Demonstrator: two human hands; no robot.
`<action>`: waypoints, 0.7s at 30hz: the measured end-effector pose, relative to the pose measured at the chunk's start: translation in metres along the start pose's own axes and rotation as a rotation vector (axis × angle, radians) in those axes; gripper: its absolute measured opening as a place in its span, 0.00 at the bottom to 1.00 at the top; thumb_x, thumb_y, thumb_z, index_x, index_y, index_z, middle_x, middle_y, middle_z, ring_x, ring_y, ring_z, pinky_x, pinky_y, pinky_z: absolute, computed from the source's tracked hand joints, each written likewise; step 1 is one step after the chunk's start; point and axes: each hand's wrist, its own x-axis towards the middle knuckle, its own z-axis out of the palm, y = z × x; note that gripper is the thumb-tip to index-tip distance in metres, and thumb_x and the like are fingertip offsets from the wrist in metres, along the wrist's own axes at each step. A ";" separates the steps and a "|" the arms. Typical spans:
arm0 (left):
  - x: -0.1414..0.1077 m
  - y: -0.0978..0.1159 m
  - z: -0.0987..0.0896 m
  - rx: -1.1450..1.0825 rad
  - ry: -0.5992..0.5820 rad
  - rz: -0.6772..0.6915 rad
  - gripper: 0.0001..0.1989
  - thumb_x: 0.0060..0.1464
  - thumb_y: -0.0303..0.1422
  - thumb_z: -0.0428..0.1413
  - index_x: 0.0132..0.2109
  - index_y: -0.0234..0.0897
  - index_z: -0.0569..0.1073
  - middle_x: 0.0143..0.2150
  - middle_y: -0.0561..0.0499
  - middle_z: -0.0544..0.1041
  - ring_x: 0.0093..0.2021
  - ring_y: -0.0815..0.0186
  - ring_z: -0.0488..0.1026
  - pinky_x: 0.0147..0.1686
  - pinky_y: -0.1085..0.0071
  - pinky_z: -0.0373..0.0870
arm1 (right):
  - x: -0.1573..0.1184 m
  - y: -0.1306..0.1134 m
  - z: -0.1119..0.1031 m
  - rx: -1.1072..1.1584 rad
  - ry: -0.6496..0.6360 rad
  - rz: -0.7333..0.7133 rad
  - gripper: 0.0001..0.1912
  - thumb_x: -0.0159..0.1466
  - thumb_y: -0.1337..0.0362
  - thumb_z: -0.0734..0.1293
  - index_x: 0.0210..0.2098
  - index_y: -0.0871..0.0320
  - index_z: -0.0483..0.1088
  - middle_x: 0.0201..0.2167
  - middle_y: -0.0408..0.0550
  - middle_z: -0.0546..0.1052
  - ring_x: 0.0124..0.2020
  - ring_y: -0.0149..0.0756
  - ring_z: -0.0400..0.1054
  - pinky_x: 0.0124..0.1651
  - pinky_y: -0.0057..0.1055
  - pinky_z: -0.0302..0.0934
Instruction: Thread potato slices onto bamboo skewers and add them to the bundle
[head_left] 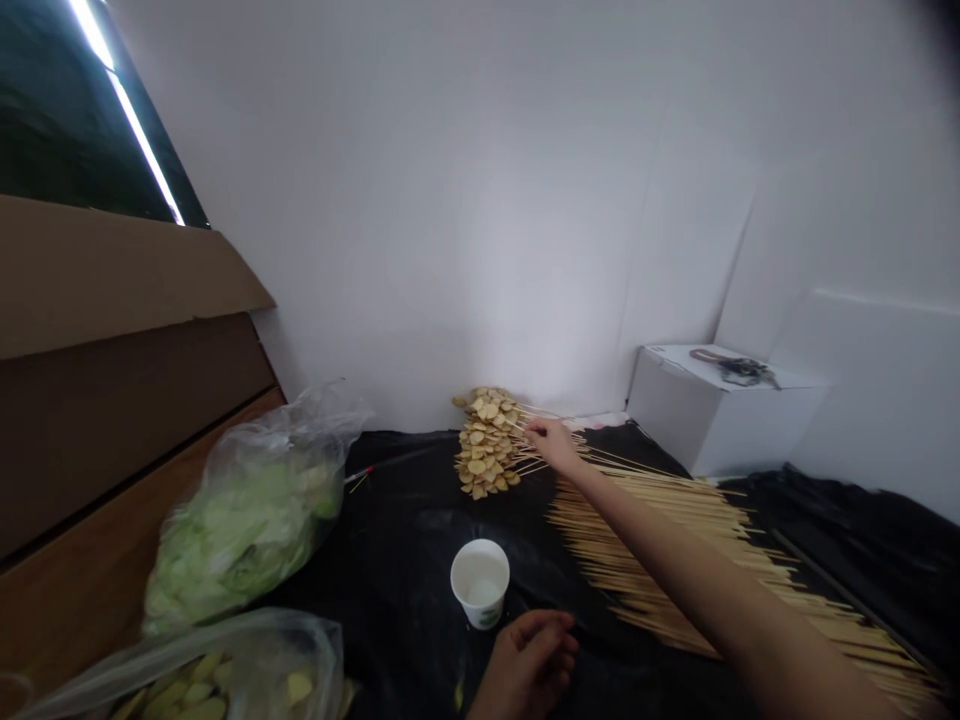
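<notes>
Fingers of the left hand [529,660] are half curled at the near centre, not closed on anything visible. To their left, a clear bag [319,640] holds pale slices. Just beyond the left hand and slightly left stands a white paper cup [480,585]. To the right, bare sticks [645,560] spread across the black sheet [397,530], lying roughly left to right; the right forearm crosses above them. Farther off, the fingers of the right hand [553,443] are pinched narrow, apparently around the stick of one skewer [516,425]. That skewer's long axis runs leftward from the fingertips into the heap of skewered slices [487,445], just beside the hand at the far centre. The right hand is clearly nearer this heap; the left is well apart. A white wall [450,200] rises behind.
</notes>
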 end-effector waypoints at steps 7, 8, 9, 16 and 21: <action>0.003 0.000 -0.004 -0.024 0.004 -0.013 0.18 0.30 0.39 0.70 0.30 0.33 0.78 0.24 0.48 0.74 0.22 0.73 0.66 0.23 0.76 0.55 | 0.010 -0.001 0.012 -0.154 -0.031 -0.078 0.10 0.58 0.71 0.61 0.30 0.61 0.75 0.30 0.49 0.77 0.32 0.34 0.67 0.37 0.28 0.56; 0.003 0.000 -0.004 -0.030 0.005 -0.015 0.19 0.29 0.39 0.70 0.30 0.32 0.78 0.24 0.48 0.74 0.22 0.73 0.66 0.23 0.76 0.55 | 0.010 -0.001 0.011 -0.178 -0.032 -0.090 0.10 0.59 0.71 0.61 0.30 0.61 0.75 0.30 0.49 0.77 0.32 0.34 0.66 0.38 0.28 0.56; 0.003 0.000 -0.004 -0.036 0.002 -0.015 0.19 0.29 0.39 0.70 0.30 0.32 0.78 0.24 0.48 0.74 0.22 0.73 0.66 0.22 0.76 0.55 | 0.009 -0.002 0.009 -0.200 -0.031 -0.103 0.10 0.59 0.71 0.61 0.31 0.61 0.74 0.30 0.49 0.77 0.33 0.34 0.66 0.39 0.28 0.56; -0.006 0.005 0.002 -0.128 0.000 -0.046 0.16 0.39 0.40 0.66 0.33 0.32 0.78 0.27 0.48 0.77 0.25 0.73 0.71 0.24 0.79 0.61 | -0.021 -0.016 -0.019 -0.305 0.027 -0.233 0.10 0.64 0.66 0.61 0.41 0.60 0.72 0.42 0.56 0.74 0.47 0.43 0.61 0.50 0.36 0.53; -0.015 0.013 0.003 -0.303 -0.123 -0.118 0.24 0.52 0.46 0.55 0.49 0.31 0.74 0.41 0.40 0.79 0.39 0.61 0.76 0.38 0.70 0.69 | -0.080 -0.022 -0.047 -0.315 0.022 -0.299 0.13 0.66 0.65 0.57 0.43 0.57 0.72 0.43 0.53 0.73 0.49 0.43 0.60 0.53 0.40 0.51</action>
